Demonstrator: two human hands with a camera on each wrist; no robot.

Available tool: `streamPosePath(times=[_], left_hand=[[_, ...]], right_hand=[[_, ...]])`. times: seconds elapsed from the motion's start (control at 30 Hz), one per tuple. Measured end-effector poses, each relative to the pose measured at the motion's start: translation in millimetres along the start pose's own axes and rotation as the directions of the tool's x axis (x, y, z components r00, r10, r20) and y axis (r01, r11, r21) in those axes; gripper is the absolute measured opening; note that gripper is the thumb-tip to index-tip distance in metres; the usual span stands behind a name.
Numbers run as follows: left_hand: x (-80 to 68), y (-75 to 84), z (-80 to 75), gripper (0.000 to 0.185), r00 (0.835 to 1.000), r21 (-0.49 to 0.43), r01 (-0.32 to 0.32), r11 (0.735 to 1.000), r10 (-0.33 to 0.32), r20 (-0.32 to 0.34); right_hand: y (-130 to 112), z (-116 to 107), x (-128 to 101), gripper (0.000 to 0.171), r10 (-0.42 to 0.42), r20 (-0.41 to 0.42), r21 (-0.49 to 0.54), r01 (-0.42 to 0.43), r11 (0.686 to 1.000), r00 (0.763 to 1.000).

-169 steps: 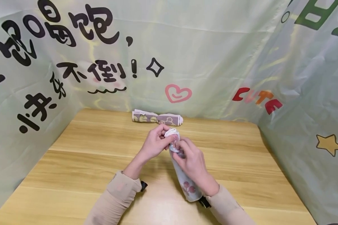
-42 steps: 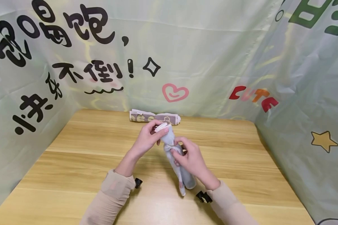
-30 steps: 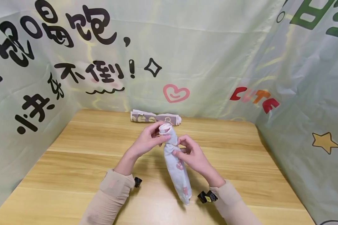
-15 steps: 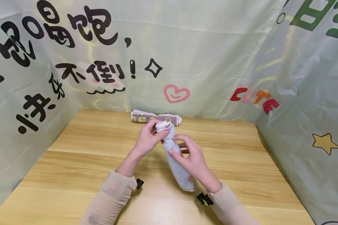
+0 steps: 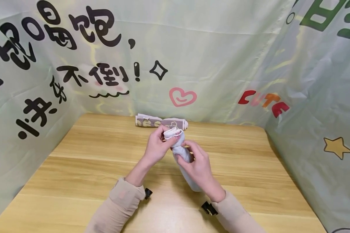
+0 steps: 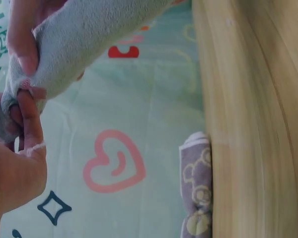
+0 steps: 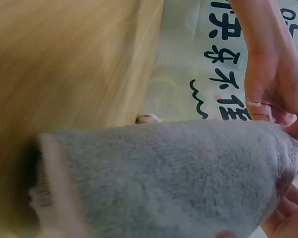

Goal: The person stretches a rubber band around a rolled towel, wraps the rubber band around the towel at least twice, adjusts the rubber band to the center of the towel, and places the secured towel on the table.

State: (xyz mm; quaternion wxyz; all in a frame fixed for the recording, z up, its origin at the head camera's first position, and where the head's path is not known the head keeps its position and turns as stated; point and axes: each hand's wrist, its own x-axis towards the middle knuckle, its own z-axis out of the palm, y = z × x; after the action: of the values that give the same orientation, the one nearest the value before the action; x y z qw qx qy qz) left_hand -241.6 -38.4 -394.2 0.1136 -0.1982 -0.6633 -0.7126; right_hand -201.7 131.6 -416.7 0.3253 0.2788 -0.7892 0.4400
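A light blue towel (image 5: 180, 152), rolled up with a white-edged end, is bunched into a narrow neck near its top. My left hand (image 5: 157, 145) pinches the rolled top end between thumb and fingers. Just below the neck, my right hand (image 5: 199, 165) grips the towel, thumb in front. The longer part hangs down toward me, partly behind the right hand. In the left wrist view a finger of the left hand (image 6: 32, 116) presses at a fold by a small pink patch. The right wrist view shows the towel's wide lower end (image 7: 164, 178) close over the table.
A rolled purple towel (image 5: 175, 123) with yellow figures, narrowed at its middle, lies at the back edge of the wooden table (image 5: 105, 145). Printed cloth walls (image 5: 221, 64) enclose the table at the back and both sides. Black wrist cameras (image 5: 209, 208) hang by both cuffs.
The light blue towel turns in the hands; its pink-printed side shows, then faces away. Its lower part swings about. The left hand keeps the top end; the purple towel stays put.
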Motion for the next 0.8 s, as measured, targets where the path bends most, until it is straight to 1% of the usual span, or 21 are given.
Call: streamPosePath(times=[0.17, 0.33, 0.4, 0.53, 0.6, 0.63, 0.73, 0.8], left_hand=[[-3.4, 2.0, 6.0, 0.015, 1.000, 0.039, -0.030, 0.999, 0.030, -0.005], [-2.7, 2.3, 6.6, 0.015, 0.999, 0.035, -0.011, 0.999, 0.012, -0.032], [-1.7, 2.9, 5.2, 0.016, 0.998, 0.032, -0.004, 0.999, 0.006, -0.061], [0.7, 3.0, -2.4, 0.016, 0.989, -0.004, 0.014, 1.000, -0.014, -0.144], [1.5, 3.3, -5.4, 0.016, 0.985, -0.025, 0.024, 0.999, -0.028, -0.170], [1.8, 3.0, -5.9, 0.016, 0.984, -0.037, 0.032, 0.999, -0.038, -0.173], [1.7, 2.6, -4.9, 0.016, 0.986, -0.031, 0.038, 0.999, -0.042, -0.161], [1.9, 1.9, -3.1, 0.017, 0.985, -0.029, 0.048, 0.998, -0.052, -0.166]], right_hand=[[-1, 1, 0, 0.027, -0.017, -0.012, 0.007, 0.018, 1.000, 1.000], [0, 3, -2, 0.022, -0.063, 0.004, -0.019, 0.063, 0.998, 0.998], [1, 5, -3, 0.021, -0.091, 0.005, -0.019, 0.091, 0.996, 0.996], [3, 9, -5, 0.020, -0.139, 0.019, 0.039, 0.138, 0.990, 0.990], [4, 11, -6, 0.021, -0.143, 0.032, 0.058, 0.141, 0.988, 0.989], [5, 11, -7, 0.020, -0.136, 0.044, 0.062, 0.133, 0.989, 0.990], [6, 9, -7, 0.021, -0.100, 0.061, 0.046, 0.098, 0.994, 0.993], [7, 8, -8, 0.024, -0.080, 0.064, 0.034, 0.078, 0.996, 0.995]])
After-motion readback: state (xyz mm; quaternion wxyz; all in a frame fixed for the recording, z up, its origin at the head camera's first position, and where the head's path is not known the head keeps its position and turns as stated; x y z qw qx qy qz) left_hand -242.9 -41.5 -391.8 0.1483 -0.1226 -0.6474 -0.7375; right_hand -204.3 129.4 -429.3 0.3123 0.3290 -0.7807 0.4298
